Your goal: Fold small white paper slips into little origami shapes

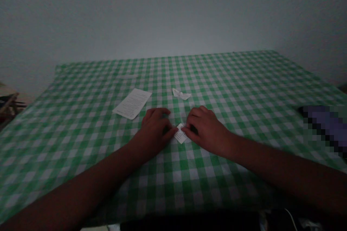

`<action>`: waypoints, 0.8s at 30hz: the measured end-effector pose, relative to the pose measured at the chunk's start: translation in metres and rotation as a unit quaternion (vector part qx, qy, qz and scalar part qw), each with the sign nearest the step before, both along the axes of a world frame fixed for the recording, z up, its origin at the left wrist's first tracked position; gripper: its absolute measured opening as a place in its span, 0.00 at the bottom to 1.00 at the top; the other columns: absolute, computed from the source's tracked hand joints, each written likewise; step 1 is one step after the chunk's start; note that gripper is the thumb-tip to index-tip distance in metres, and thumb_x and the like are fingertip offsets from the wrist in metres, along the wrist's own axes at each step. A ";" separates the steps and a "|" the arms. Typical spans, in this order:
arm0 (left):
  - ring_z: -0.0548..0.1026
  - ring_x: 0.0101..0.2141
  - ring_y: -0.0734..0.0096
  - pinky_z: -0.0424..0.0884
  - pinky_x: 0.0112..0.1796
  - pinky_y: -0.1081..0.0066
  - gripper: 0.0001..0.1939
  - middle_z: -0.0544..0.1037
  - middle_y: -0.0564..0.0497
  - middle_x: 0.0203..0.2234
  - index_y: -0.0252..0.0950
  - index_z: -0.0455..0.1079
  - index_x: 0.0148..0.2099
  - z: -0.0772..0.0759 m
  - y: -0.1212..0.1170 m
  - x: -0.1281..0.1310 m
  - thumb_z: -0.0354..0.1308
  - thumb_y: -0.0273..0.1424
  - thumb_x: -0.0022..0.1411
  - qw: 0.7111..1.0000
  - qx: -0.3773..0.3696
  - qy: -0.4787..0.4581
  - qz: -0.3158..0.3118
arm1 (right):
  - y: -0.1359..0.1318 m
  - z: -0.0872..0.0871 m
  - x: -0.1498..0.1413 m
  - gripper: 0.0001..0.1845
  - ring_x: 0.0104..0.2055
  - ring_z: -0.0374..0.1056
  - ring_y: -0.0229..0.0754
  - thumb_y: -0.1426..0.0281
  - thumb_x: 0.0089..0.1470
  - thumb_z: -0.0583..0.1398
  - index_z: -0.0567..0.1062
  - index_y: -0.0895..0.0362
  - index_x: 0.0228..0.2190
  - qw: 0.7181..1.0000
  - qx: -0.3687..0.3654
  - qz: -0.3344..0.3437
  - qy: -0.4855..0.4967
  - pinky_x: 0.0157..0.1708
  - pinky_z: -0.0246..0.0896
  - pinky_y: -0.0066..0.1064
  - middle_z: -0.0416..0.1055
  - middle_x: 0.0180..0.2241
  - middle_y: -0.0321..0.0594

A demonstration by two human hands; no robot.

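A small folded piece of printed white paper point(180, 134) lies on the green-and-white checked tablecloth point(244, 86), pinched from both sides. My left hand point(154, 130) curls its fingers and presses the paper's left edge. My right hand point(203, 128) is closed on the right edge, thumb and fingertips against the fold. Most of the paper is hidden under my fingers.
A flat printed slip of paper point(132, 103) lies beyond my left hand. A small folded paper shape point(181, 94) sits farther back in the middle. A dark blurred object point(325, 126) rests at the right edge. A wooden piece of furniture point(8, 103) shows at far left.
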State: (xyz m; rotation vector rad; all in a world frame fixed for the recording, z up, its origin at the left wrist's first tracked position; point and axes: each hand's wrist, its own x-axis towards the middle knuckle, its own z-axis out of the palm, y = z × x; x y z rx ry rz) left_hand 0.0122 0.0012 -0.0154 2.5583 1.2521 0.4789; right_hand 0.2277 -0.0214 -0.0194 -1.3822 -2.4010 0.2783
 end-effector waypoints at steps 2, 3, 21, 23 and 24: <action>0.62 0.55 0.52 0.62 0.56 0.46 0.09 0.70 0.44 0.52 0.35 0.75 0.33 0.000 -0.001 0.000 0.61 0.34 0.64 1.000 0.006 -0.002 0.001 | 0.000 -0.001 0.000 0.11 0.42 0.61 0.47 0.63 0.62 0.59 0.73 0.57 0.31 1.000 0.002 -0.003 0.006 0.43 0.54 0.40 0.69 0.36 0.42; 0.62 0.55 0.52 0.63 0.56 0.46 0.09 0.70 0.44 0.52 0.35 0.75 0.32 0.000 -0.001 0.000 0.61 0.34 0.64 1.000 0.009 -0.004 0.000 | 0.000 -0.001 0.001 0.10 0.43 0.61 0.47 0.64 0.62 0.59 0.73 0.57 0.32 1.000 0.002 -0.001 0.008 0.43 0.54 0.39 0.69 0.36 0.42; 0.63 0.55 0.51 0.62 0.56 0.45 0.10 0.69 0.43 0.54 0.35 0.74 0.32 -0.001 -0.003 0.002 0.59 0.33 0.65 1.000 0.009 0.001 0.006 | -0.006 0.007 0.002 0.15 0.46 0.63 0.49 0.66 0.67 0.54 0.76 0.55 0.50 0.994 0.030 0.059 -0.088 0.42 0.54 0.42 0.71 0.43 0.44; 0.63 0.56 0.50 0.62 0.56 0.45 0.09 0.69 0.42 0.54 0.34 0.74 0.32 0.000 -0.003 0.002 0.59 0.33 0.64 1.000 0.006 0.006 0.007 | -0.006 0.007 0.001 0.15 0.45 0.63 0.49 0.66 0.67 0.54 0.76 0.54 0.49 0.993 0.035 0.058 -0.102 0.42 0.54 0.42 0.71 0.44 0.44; 0.63 0.56 0.49 0.62 0.56 0.45 0.09 0.69 0.42 0.54 0.34 0.74 0.33 0.001 -0.002 0.001 0.59 0.33 0.65 1.000 0.000 0.009 0.004 | -0.006 0.007 0.001 0.15 0.45 0.63 0.50 0.66 0.67 0.54 0.76 0.54 0.49 0.992 0.037 0.058 -0.107 0.41 0.53 0.42 0.71 0.44 0.44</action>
